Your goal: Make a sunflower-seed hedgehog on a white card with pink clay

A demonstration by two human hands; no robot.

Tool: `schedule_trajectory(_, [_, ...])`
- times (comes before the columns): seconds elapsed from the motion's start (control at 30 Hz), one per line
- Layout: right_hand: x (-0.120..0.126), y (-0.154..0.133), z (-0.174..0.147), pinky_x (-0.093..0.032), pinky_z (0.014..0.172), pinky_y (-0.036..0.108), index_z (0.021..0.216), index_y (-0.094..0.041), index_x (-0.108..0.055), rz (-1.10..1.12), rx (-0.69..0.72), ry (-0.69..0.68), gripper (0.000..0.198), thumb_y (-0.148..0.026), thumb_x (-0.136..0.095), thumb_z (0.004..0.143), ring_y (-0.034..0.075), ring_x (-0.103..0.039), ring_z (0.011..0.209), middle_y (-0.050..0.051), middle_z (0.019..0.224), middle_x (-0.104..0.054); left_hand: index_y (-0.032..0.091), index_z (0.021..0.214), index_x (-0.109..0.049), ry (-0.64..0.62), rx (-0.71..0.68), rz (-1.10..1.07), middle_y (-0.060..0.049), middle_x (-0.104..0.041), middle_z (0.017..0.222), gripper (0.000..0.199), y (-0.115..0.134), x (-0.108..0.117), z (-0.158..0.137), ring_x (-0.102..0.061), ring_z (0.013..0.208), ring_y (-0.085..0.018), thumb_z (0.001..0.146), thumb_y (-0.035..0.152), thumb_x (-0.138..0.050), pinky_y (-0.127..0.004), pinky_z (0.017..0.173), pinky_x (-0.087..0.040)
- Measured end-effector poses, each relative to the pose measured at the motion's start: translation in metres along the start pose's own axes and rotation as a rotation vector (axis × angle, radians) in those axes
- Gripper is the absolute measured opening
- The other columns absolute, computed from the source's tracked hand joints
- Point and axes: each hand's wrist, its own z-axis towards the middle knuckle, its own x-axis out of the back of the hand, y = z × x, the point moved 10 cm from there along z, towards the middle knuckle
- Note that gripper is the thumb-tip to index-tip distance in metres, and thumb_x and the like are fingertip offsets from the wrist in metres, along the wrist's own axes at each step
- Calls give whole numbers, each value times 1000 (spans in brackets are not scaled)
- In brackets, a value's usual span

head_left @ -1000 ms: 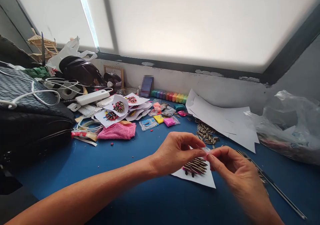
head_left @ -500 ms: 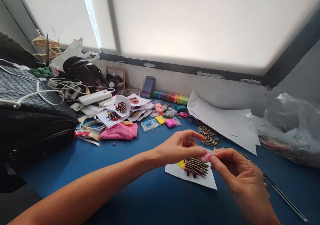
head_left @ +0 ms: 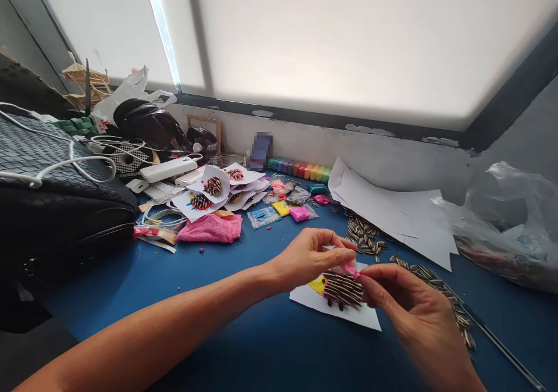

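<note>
My left hand (head_left: 307,259) is closed on a small clear bag of pink clay (head_left: 350,268), thumb and fingers pinching it. The fingertips of my right hand (head_left: 412,299) pinch the pink clay at the bag's right end. Below both hands lies a white paper (head_left: 357,317) carrying a hedgehog figure (head_left: 342,290). Its face is yellow clay with a black eye, its spines are sunflower seeds over pink clay, and two black feet show underneath. My hands hide the figure's upper edge.
Sunflower seeds (head_left: 366,235) lie in loose piles behind and right of my hands, beside white sheets (head_left: 387,206) and a metal rod (head_left: 501,339). Clay packets (head_left: 300,213), finished seed pictures (head_left: 213,188) and a pink cloth (head_left: 210,229) sit farther back. A black bag (head_left: 56,206) stands left.
The pink clay now shows more between my hands, stretched from the bag toward my right fingertips. Both hands have shifted slightly left over the paper.
</note>
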Motion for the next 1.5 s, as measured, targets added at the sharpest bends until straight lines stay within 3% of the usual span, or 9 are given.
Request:
schedule_trajectory(0.13, [7, -5, -2, -58, 61, 27, 81, -23, -72, -112, 46, 40, 30, -52, -72, 76, 19, -66, 65, 4, 74, -71, 14, 95, -60, -97, 68, -79, -3, -67, 77, 43, -6, -12, -3, -62, 64, -13, 77, 52, -73, -28, 66, -48])
schedule_trajectory(0.2, [12, -8, -3, -58, 62, 27, 81, -23, -71, -139, 60, 85, 30, -52, -71, 76, 19, -67, 66, 4, 76, -72, 15, 98, -62, -152, 77, -40, 0, -64, 71, 45, -5, -16, -4, -61, 63, -12, 81, 56, -68, -25, 63, -46])
schedule_trajectory(0.33, [18, -14, -5, -58, 66, 29, 84, -23, -72, -152, 108, 154, 28, -50, -70, 77, 19, -68, 69, 4, 78, -72, 13, 86, -65, -213, 105, 30, -1, -65, 75, 48, -8, -19, -4, -57, 62, -10, 70, 55, -79, -24, 60, -43])
schedule_trajectory(0.57, [-1, -25, -5, -57, 72, 26, 96, -27, -74, -175, 226, -20, 22, -42, -60, 89, 20, -69, 88, 4, 103, -72, 12, 78, -64, -206, 97, -20, 0, -63, 71, 46, -8, -16, -4, -55, 56, -8, 70, 55, -78, -24, 57, -39])
schedule_trajectory(0.73, [0, -26, -7, -56, 66, 25, 96, -28, -74, -184, 237, 15, 17, -40, -67, 85, 18, -70, 77, 1, 90, -73, 13, 77, -63, -200, 108, -18, 2, -59, 61, 46, -8, -16, -4, -53, 53, -8, 73, 57, -75, -23, 56, -39])
schedule_trajectory(0.93, [3, -27, -9, -56, 64, 25, 90, -26, -74, -199, 260, 24, 17, -41, -66, 86, 17, -69, 73, 2, 86, -73, 12, 78, -66, -238, 105, -31, 0, -64, 68, 46, -9, -20, -5, -54, 56, -9, 70, 55, -78, -24, 56, -38])
schedule_trajectory(1.13, [4, -38, -11, -56, 61, 22, 101, -30, -73, -212, 382, 48, 16, -34, -64, 89, 14, -68, 71, -1, 90, -73, 12, 73, -64, -144, 100, -65, 1, -61, 63, 47, -10, -11, -3, -51, 52, -7, 68, 56, -79, -23, 53, -35])
schedule_trajectory(1.5, [-6, -53, -24, -51, 59, 21, 101, -29, -69, -422, 644, 34, 18, -16, -63, 90, 9, -60, 64, -2, 85, -65, 11, 74, -67, -218, 105, 3, -2, -63, 66, 45, -16, -19, -4, -55, 54, -9, 73, 55, -76, -24, 55, -43])
